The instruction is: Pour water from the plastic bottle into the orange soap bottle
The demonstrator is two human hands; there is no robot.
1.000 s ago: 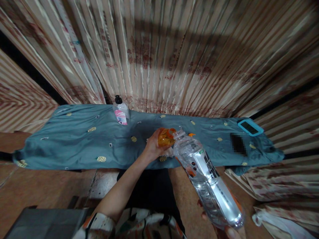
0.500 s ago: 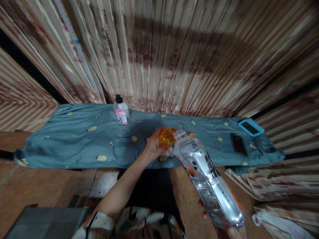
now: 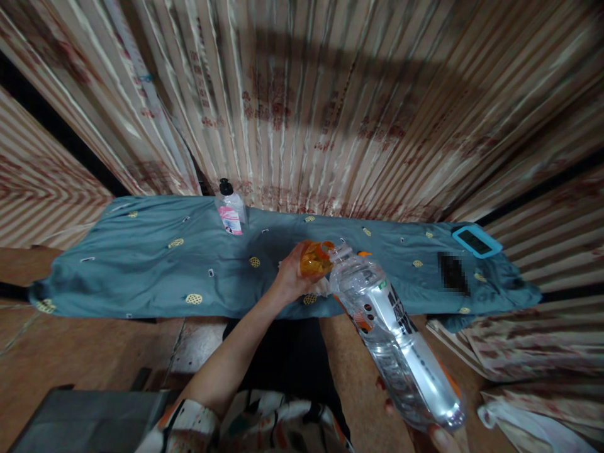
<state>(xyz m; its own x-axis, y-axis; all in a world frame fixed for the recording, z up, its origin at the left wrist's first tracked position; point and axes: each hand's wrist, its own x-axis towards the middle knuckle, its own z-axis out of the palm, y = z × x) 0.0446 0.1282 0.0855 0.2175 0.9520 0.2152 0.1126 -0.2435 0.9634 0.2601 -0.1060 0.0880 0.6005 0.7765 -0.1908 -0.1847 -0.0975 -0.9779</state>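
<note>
My left hand (image 3: 290,277) is closed around a small translucent orange bottle (image 3: 312,260), whose open mouth faces right. Tilted down to the left, a large clear plastic bottle (image 3: 389,327) with a silver label has its uncapped neck at that mouth; whether the two touch I cannot tell. My right hand (image 3: 441,437) grips the large bottle near its base, mostly hidden behind it. An orange piece, perhaps a cap (image 3: 364,254), shows just beyond the large bottle's neck. Some crumpled clear plastic (image 3: 323,287) lies below the orange bottle.
A blue-grey patterned cloth (image 3: 155,270) covers the narrow table. A pump bottle (image 3: 231,211) with a pink label stands at its back left. At the right lie a light-blue framed device (image 3: 476,241) and a blurred dark item (image 3: 453,274). Striped curtains (image 3: 302,113) hang close behind.
</note>
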